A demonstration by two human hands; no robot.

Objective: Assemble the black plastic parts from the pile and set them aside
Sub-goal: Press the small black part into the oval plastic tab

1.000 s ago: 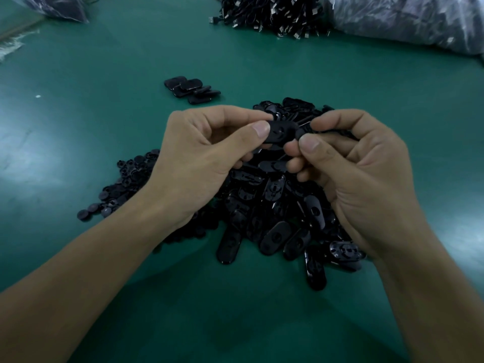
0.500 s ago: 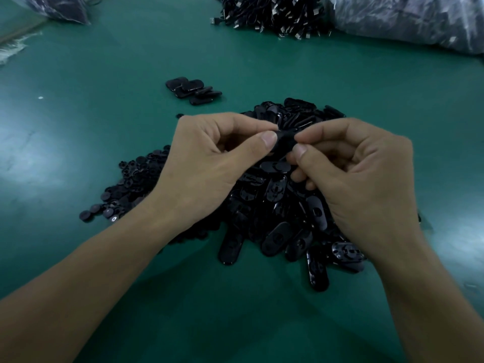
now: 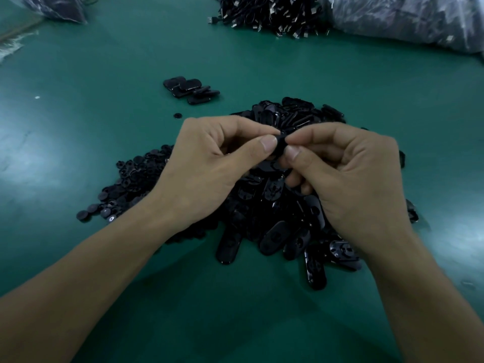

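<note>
Both hands met above the middle of the pile [image 3: 275, 213] of black plastic parts on the green tabletop [image 3: 104, 74]. The left hand [image 3: 209, 169] had its fingers curled and pinched a small black part [image 3: 280, 144] between thumb and forefinger. The right hand [image 3: 348, 179], curled likewise, pinched the same part from the other side, its thumb tip and forefinger tip almost touching those of the left. The part was held just above the pile and mostly hidden by the fingertips, so whether it was one piece or two pressed together could not be told. The pile lay under and between the hands, with long oval pieces in its middle and near edge and a spread of small round pieces [image 3: 131, 179] at its left side. Well apart from the pile, farther away and to the left, a small group of oval parts [image 3: 191, 89] lay together on the tabletop, some overlapping. A lone round piece [image 3: 177, 115] lay between that group and the pile. At the far edge sat a heap of black cables [image 3: 269, 14] with metal plugs, a clear plastic bag [image 3: 406, 19] beside it on the right, and another bag [image 3: 57, 6] in the far left corner.
</note>
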